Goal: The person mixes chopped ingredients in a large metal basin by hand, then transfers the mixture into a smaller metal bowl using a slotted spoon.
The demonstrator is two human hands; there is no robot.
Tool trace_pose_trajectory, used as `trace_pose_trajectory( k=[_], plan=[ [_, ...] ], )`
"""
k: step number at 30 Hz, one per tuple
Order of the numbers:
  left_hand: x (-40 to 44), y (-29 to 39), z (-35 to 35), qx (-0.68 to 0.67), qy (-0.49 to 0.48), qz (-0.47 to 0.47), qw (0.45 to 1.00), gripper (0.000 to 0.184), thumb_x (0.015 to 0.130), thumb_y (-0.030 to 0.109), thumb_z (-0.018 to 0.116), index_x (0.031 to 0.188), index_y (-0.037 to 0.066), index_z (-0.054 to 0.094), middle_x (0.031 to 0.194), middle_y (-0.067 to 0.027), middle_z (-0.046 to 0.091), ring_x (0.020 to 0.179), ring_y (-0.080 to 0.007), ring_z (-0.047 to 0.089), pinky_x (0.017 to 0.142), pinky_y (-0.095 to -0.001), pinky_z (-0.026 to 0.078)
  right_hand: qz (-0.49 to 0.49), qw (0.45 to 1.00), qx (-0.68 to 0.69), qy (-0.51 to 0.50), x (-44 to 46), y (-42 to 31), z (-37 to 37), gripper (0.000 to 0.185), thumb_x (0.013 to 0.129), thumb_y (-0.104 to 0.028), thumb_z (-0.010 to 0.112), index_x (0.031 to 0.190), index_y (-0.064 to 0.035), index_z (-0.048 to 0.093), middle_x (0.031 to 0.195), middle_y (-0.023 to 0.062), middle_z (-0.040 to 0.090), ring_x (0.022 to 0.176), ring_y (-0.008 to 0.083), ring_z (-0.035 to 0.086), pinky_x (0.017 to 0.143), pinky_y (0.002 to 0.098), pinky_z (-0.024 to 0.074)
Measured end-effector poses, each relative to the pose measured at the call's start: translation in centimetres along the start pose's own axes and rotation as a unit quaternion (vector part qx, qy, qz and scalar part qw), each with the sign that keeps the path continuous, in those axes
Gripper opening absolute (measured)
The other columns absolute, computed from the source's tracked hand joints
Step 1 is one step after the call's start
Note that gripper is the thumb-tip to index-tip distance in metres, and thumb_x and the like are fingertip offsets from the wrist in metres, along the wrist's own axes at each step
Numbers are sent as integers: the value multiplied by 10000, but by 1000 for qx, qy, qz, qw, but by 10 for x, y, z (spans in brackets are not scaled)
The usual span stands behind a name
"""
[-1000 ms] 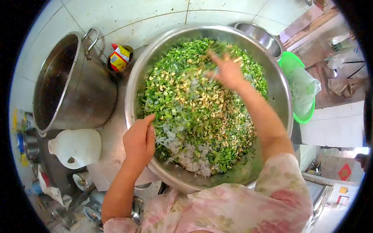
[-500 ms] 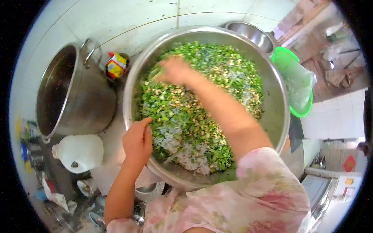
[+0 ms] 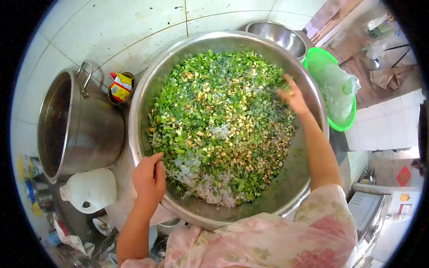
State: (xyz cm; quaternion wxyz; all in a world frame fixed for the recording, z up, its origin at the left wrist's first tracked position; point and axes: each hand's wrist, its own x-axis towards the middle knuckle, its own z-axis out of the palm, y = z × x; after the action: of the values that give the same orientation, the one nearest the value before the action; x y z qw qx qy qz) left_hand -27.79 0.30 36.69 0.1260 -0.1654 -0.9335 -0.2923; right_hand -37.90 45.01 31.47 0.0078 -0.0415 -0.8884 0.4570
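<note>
Bare left hand [image 3: 149, 178] is kinda half curled, index finger [image 3: 156, 157] poking out, with the bare left forearm [image 3: 136, 232] angled up behind it. Bare right hand [image 3: 293, 96] is way further out, fingers apart and blurry, bare right forearm [image 3: 319, 147] slanting inward.

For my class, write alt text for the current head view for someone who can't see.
A person's right hand reaches into a big metal bowl of chopped greens and pale bits, at its right side, while the left hand rests on its near-left rim. A metal pot and white jug stand to the left, a green basin to the right.
</note>
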Motion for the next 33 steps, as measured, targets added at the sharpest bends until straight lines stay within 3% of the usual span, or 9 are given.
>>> trace_pose_trajectory(
  k=[2,4,9,14,19,22,24,26,33],
  plan=[
    [-4,-6,3,-35,-7,-33,999,150,726,0,540,870,34,564,620,-85,488,490,-203,467,449,-292,361,290,918,257,83,14,9,-3,684,765,-436,540,1311,-119,277,1339,101,277,1236,266,240,986,440,209],
    [-3,-3,3,-31,-3,-33,999,143,726,4,542,864,35,563,615,-78,484,486,-192,464,445,-282,361,332,913,221,78,35,20,29,687,762,-451,535,1309,-120,282,1342,108,270,1238,274,237,985,447,213],
    [3,9,-5,13,8,6,1000,136,726,10,542,858,36,561,610,-68,479,475,-176,456,438,-268,360,274,953,1,-127,49,-2,111,697,754,-487,522,1303,-122,296,1350,126,252,1243,294,229,983,464,221],
    [6,12,-5,11,14,22,1000,123,729,20,545,850,34,563,607,-68,481,466,-167,453,431,-265,358,127,892,-218,-375,-4,-67,114,709,747,-524,508,1298,-124,310,1359,144,234,1247,314,221,981,481,229],
    [1,2,2,-35,15,-13,999,112,719,21,554,829,29,569,608,-75,496,467,-171,469,435,-261,368,69,794,-70,-600,15,-69,36,622,748,-528,512,1191,-94,466,1281,156,375,1212,295,309,965,457,283],
    [-7,-7,7,-85,17,-61,994,116,708,9,556,822,27,571,610,-78,502,470,-175,477,437,-262,372,67,960,65,-263,64,-40,-1,583,802,-539,416,1206,-121,460,1334,130,303,1220,296,293,1012,436,189],
    [-8,-9,7,-66,10,-61,996,117,704,2,555,818,25,570,608,-78,500,469,-175,474,434,-263,369,133,918,334,-165,120,18,29,874,687,-672,462,1316,-99,261,1346,154,266,1262,249,210,1005,431,198],
    [-3,-2,4,-11,2,-37,999,116,703,-3,554,815,22,568,603,-76,494,462,-173,465,429,-264,361,260,936,235,-21,117,-20,95,940,683,-699,431,1351,-118,118,1375,166,178,1274,275,146,1005,446,189],
    [4,9,-3,25,-22,-28,999,104,712,2,556,812,31,563,604,-70,477,460,-168,456,426,-265,358,119,930,-165,-305,92,-40,178,730,753,-594,435,1289,-127,269,1355,152,239,1241,311,221,997,462,201]
  ],
)
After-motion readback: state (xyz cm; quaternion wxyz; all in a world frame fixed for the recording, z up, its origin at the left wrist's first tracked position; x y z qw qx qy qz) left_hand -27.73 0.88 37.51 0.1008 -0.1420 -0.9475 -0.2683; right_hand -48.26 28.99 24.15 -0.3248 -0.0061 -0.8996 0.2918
